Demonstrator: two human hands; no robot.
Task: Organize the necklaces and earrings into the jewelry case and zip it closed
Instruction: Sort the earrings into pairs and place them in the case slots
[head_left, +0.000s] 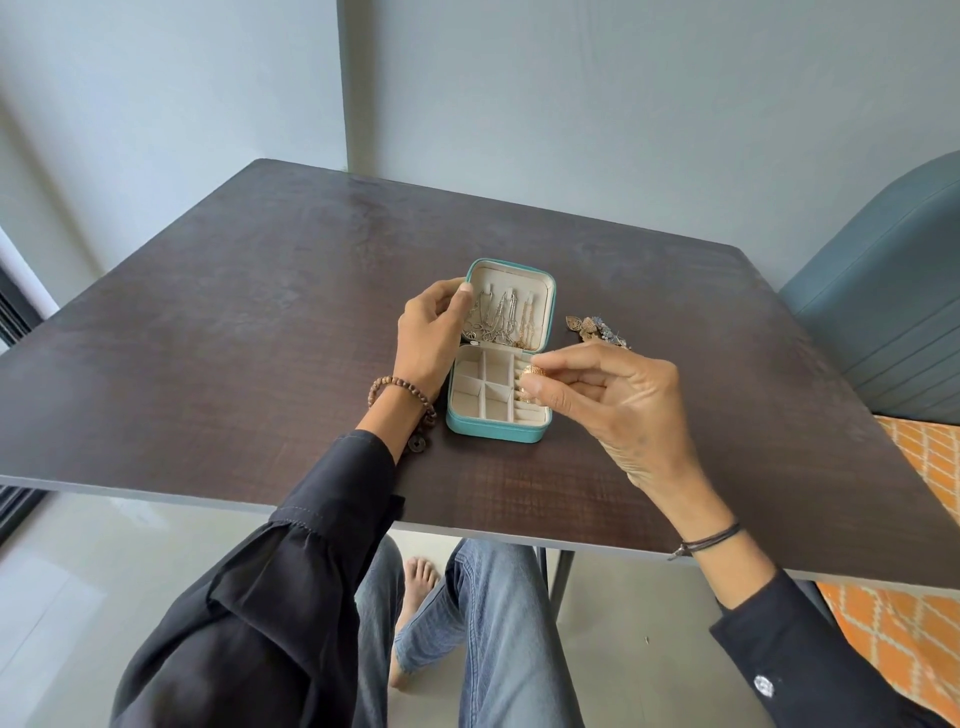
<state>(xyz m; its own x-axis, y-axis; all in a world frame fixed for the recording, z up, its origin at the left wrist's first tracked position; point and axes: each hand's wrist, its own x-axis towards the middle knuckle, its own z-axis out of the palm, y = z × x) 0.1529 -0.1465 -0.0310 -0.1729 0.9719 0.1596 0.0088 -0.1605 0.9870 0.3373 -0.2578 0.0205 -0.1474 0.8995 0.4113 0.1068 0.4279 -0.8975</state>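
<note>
A small teal jewelry case (496, 431) lies open on the dark table (260, 332), its lid standing up at the back. Several necklaces (506, 322) hang inside the lid. The cream base has divided compartments, mostly bare. My left hand (428, 332) grips the lid's left edge, thumb on the rim. My right hand (608, 400) pinches a gold earring (531, 375) between thumb and fingertips, over the right-hand slots of the base. A small heap of earrings (597, 328) lies on the table just right of the case.
A blue upholstered chair (883, 312) stands at the table's right side. An orange patterned fabric (904, 623) lies below it on the right. The table's near edge runs just above my knees.
</note>
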